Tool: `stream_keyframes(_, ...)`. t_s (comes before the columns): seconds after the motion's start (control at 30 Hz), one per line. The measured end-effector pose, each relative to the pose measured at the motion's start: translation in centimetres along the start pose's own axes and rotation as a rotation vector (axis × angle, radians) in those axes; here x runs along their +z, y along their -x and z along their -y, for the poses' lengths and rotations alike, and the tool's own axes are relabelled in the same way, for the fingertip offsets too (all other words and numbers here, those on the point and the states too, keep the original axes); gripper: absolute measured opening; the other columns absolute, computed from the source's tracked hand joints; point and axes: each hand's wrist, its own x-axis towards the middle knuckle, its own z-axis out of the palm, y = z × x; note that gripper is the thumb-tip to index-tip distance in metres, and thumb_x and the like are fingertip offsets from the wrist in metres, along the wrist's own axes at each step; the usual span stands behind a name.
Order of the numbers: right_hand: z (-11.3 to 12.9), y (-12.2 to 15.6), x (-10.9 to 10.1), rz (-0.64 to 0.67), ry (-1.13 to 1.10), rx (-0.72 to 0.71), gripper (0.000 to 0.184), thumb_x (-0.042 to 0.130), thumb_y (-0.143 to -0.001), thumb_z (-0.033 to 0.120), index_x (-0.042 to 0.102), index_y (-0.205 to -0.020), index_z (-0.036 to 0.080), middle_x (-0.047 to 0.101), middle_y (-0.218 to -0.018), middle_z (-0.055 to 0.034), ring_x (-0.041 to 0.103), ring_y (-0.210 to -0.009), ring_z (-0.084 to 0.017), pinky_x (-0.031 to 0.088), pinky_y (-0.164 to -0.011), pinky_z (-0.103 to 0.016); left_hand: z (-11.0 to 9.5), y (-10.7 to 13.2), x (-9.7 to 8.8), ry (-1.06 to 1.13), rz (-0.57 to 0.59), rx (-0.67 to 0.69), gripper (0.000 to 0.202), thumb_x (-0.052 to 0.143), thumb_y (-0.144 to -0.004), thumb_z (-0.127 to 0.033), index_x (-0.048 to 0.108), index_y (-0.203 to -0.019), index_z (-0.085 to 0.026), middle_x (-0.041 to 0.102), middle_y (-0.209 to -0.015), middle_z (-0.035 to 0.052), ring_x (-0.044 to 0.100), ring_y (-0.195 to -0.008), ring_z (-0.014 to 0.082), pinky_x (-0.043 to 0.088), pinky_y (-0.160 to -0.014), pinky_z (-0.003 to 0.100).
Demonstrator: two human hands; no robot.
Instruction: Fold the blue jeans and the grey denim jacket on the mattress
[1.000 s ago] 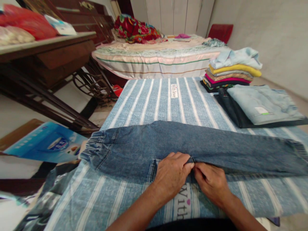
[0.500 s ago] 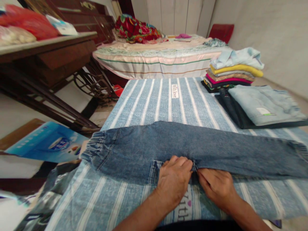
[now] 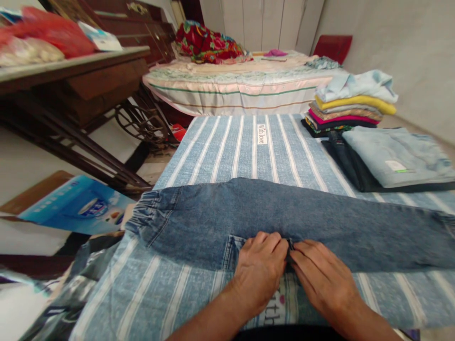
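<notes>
Blue denim jeans (image 3: 277,203) lie folded lengthwise across the striped cloth, the gathered elastic waist (image 3: 151,210) at the left and the legs running off to the right. My left hand (image 3: 261,265) is closed on their near edge, just right of a stitched patch pocket (image 3: 232,253). Close beside it, my right hand (image 3: 323,274) presses its fingers together on the same edge. A small dark fold shows between the two hands. The fingertips are partly hidden, tucked at the denim.
Blue striped cloth (image 3: 227,151) covers the surface. Folded light jeans (image 3: 401,156) on dark trousers lie at the right, with a stack of folded clothes (image 3: 351,104) behind. A sewing-machine table (image 3: 81,80) and a blue box (image 3: 81,203) stand left; a bed (image 3: 231,92) is beyond.
My right hand has turned from a tight pinch to fingers laid along the edge, and the denim there lies lower and flatter. My left hand keeps its place. The view has shifted slightly.
</notes>
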Motion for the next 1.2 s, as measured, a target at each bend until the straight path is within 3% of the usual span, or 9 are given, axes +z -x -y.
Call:
stream_keyframes(0.27, -0.3, 0.8, 0.1, 0.029, -0.03, -0.065, 0.03, 0.046, -0.082, 0.003, 0.064, -0.105, 0.01, 0.059, -0.123, -0.0162, 0.05, -0.12, -0.028, 0.053, -0.093, -0.041, -0.1, 0.4, -0.1, 0.031, 0.02, 0.002, 0.036, 0.054, -0.083, -0.021, 0.049, -0.119, -0.018, 0.056, -0.12, 0.0055, 0.05, -0.103, 0.0238, 0.047, -0.087, 0.041)
stream_keyframes(0.47, -0.8, 1.1, -0.1, 0.056, -0.01, -0.092, 0.029, 0.047, -0.082, 0.005, 0.065, -0.102, 0.013, 0.064, -0.116, -0.013, 0.057, -0.113, -0.023, 0.053, -0.091, -0.036, 0.2, 0.5, -0.1, 0.102, 0.008, 0.0, 0.039, 0.055, -0.082, -0.021, 0.05, -0.12, -0.02, 0.056, -0.122, 0.0067, 0.051, -0.107, 0.0242, 0.045, -0.091, 0.042)
stream_keyframes(0.67, -0.9, 1.7, 0.4, 0.013, 0.028, -0.111, 0.024, 0.049, -0.083, 0.005, 0.064, -0.099, 0.012, 0.065, -0.114, -0.0151, 0.059, -0.111, -0.024, 0.052, -0.088, -0.036, 1.5, 0.4, -1.4, 0.322, 0.005, -0.023, 0.039, 0.065, -0.078, -0.033, 0.057, -0.113, -0.019, 0.06, -0.117, 0.0055, 0.055, -0.105, 0.0219, 0.045, -0.093, 0.037)
stream_keyframes(0.77, -0.7, 1.8, 0.7, -0.008, 0.048, -0.103, 0.025, 0.048, -0.082, 0.003, 0.064, -0.098, 0.012, 0.064, -0.115, -0.0153, 0.059, -0.11, -0.024, 0.051, -0.087, -0.035, 2.4, 0.4, -1.7, 0.421, -0.021, -0.047, 0.03, 0.058, -0.082, -0.02, 0.059, -0.112, -0.018, 0.062, -0.115, 0.0041, 0.056, -0.106, 0.0167, 0.045, -0.094, 0.03)
stream_keyframes(0.87, -0.7, 2.0, 0.9, -0.026, 0.061, -0.098, 0.025, 0.047, -0.083, 0.004, 0.064, -0.099, 0.015, 0.065, -0.115, -0.0137, 0.059, -0.109, -0.022, 0.05, -0.086, -0.033, 2.9, 0.6, -1.5, 0.432, -0.043, -0.036, 0.032, 0.049, -0.083, -0.009, 0.059, -0.112, -0.017, 0.061, -0.119, 0.0052, 0.054, -0.11, 0.0155, 0.044, -0.097, 0.03)
stream_keyframes(1.07, -0.5, 1.9, 0.8, -0.028, 0.053, -0.109, 0.022, 0.046, -0.084, 0.003, 0.063, -0.096, 0.011, 0.065, -0.113, -0.0178, 0.061, -0.105, -0.024, 0.049, -0.083, -0.035, 2.9, 0.8, -0.9, 0.465, -0.077, -0.058, 0.037, 0.043, -0.08, -0.003, 0.059, -0.111, -0.016, 0.061, -0.119, 0.0082, 0.053, -0.114, 0.0167, 0.045, -0.097, 0.033)
stream_keyframes(1.2, -0.3, 1.6, 0.7, -0.042, 0.053, -0.116, 0.022, 0.045, -0.085, 0.003, 0.063, -0.094, 0.011, 0.066, -0.11, -0.019, 0.063, -0.101, -0.024, 0.049, -0.08, -0.034, 3.1, 0.8, -1.2, 0.585, -0.224, -0.123, 0.03, 0.043, -0.083, -0.004, 0.063, -0.101, -0.018, 0.065, -0.112, 0.0056, 0.06, -0.104, 0.0137, 0.05, -0.091, 0.028)
